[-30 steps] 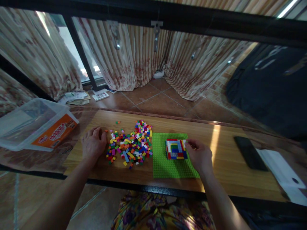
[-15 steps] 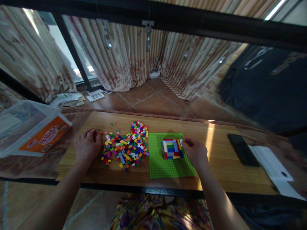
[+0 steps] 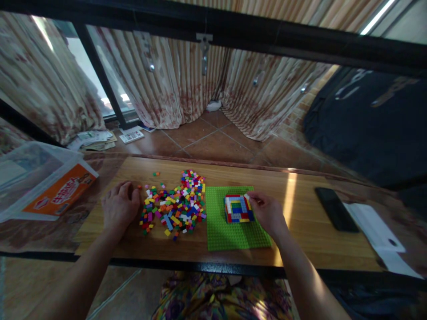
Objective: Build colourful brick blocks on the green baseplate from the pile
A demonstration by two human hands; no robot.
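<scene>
My right hand [image 3: 269, 215] pinches a small white brick [image 3: 247, 196] at the far right corner of a square, multicoloured brick structure [image 3: 237, 217]. That structure has stepped, hollow-looking layers and stands on a green baseplate [image 3: 217, 238]. Whether the white brick is pressed down onto it cannot be made out. On the wooden board, my left hand [image 3: 120, 206] rests palm down with fingers loosely spread, holding nothing. Just right of it lies a loose heap of small coloured bricks [image 3: 182, 202].
A clear plastic tub [image 3: 43, 178] with an orange label stands at the far left. To the right lie a black phone [image 3: 336, 209] and a white sheet or case [image 3: 375, 226]. A dark bar [image 3: 233, 22] crosses above, with curtains [image 3: 180, 84] behind.
My right hand has shifted slightly left, bringing the white brick from beside the structure's right edge to its far right corner. My left hand stays put. The whole view has tilted a little.
</scene>
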